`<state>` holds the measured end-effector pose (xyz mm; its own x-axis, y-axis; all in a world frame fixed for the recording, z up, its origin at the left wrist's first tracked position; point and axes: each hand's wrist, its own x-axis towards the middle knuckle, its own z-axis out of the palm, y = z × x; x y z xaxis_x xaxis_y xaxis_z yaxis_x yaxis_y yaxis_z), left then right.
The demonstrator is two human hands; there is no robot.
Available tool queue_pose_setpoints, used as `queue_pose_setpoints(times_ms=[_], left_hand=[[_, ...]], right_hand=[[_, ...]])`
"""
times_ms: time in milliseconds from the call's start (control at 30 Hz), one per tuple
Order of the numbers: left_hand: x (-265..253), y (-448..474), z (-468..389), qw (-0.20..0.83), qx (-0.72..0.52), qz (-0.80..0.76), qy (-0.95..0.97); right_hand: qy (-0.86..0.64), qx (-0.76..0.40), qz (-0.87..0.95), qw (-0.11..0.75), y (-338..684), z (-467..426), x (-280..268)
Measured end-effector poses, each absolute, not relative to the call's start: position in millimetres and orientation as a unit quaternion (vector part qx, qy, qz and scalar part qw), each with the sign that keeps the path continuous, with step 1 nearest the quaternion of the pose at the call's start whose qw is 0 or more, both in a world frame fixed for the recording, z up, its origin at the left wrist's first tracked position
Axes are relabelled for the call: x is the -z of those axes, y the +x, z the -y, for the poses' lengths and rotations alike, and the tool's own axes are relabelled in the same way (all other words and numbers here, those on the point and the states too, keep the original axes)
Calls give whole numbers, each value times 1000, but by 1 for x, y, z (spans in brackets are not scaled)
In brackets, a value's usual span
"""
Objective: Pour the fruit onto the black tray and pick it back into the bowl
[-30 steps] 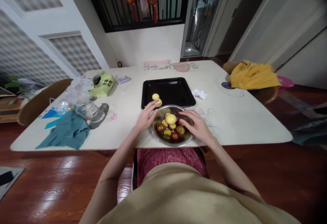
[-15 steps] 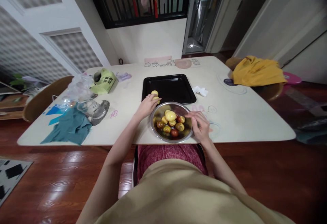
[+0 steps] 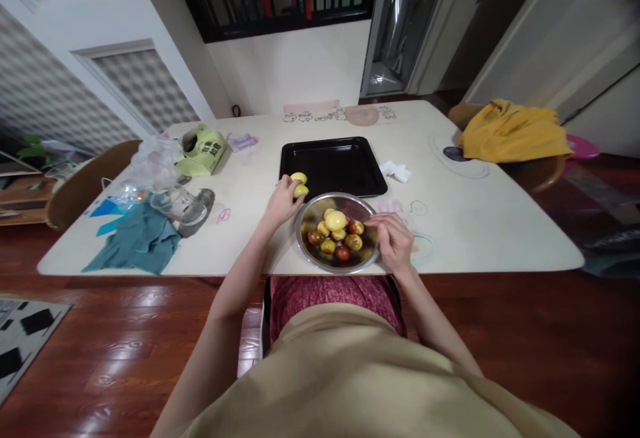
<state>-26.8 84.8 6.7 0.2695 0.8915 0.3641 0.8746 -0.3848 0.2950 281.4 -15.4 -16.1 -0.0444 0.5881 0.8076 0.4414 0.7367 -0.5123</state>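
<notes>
My left hand (image 3: 283, 202) is at the near left corner of the black tray (image 3: 345, 165), its fingers closed around a yellow-green jujube (image 3: 301, 191). Another pale yellow jujube (image 3: 299, 177) lies just beyond, in the tray. In front of me a metal bowl (image 3: 306, 254) holds several jujubes (image 3: 335, 220), some yellow, some patched or fully reddish brown. At the bowl's right side my right hand (image 3: 394, 238) is closed, with its fingertips over the rim; they appear to grip it.
A crumpled white tissue (image 3: 396, 171) lies right of the tray. On the left are a green bag (image 3: 203, 149), clear plastic (image 3: 157, 165), a grey object (image 3: 195, 215) and a teal cloth (image 3: 140, 238). Yellow fabric (image 3: 513, 133) covers a chair at the right.
My left hand has shifted slightly left and drawn back at the tray corner, showing more of the jujubes there. My right hand stays at the bowl's rim. The view has tilted slightly.
</notes>
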Motion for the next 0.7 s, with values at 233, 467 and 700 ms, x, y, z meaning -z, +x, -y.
queue_pose_setpoints(times_ms=[233, 467, 700], left_hand=[[-6, -24, -86, 42, -229, -566, 791], [-1, -27, -86, 59, -312, -547, 775], [-18, -26, -69, 107, -425, -460, 772]], right_hand=[[-352, -63, 721, 594, 282, 15, 16], [-362, -70, 714, 595, 281, 16, 16], [-356, -75, 712, 600, 280, 15, 16]])
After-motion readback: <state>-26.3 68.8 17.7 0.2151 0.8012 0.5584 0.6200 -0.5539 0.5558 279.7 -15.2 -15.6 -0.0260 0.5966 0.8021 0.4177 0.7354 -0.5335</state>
